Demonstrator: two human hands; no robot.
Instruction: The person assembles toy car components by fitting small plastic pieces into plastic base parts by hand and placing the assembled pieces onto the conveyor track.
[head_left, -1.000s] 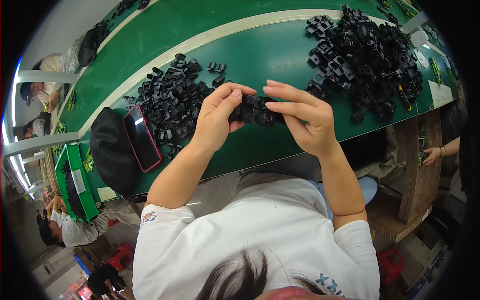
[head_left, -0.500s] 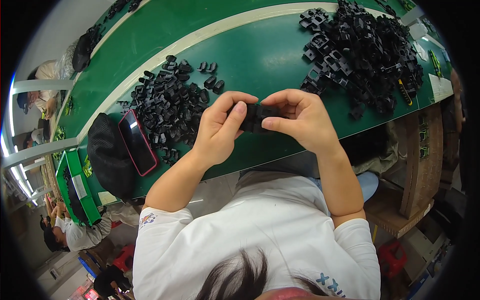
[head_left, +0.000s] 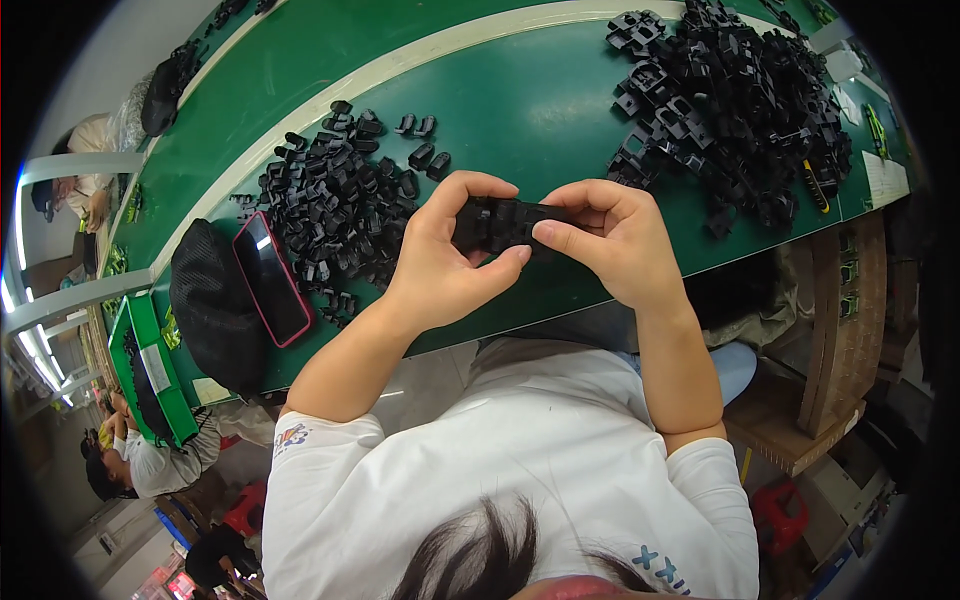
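Observation:
Over the front of the green table, a black plastic part with a blocky, notched shape is between my two hands. My right hand pinches its right end, the thumb lying across the near face. My left hand curves around the left end, with the index finger along the far edge and the thumb along the near edge. Left of my hands lies a heap of small black plastic pieces. A larger pile of black plastic brackets is at the right.
At the left, a phone with a red-pink edge lies beside a black mesh bag. A green bin stands farther left. A yellow-and-black tool rests by the bracket pile. Other people sit along the far left.
My left thumb has moved off the part's face toward its near edge, uncovering more of the part. My right fingers remain pinched on it.

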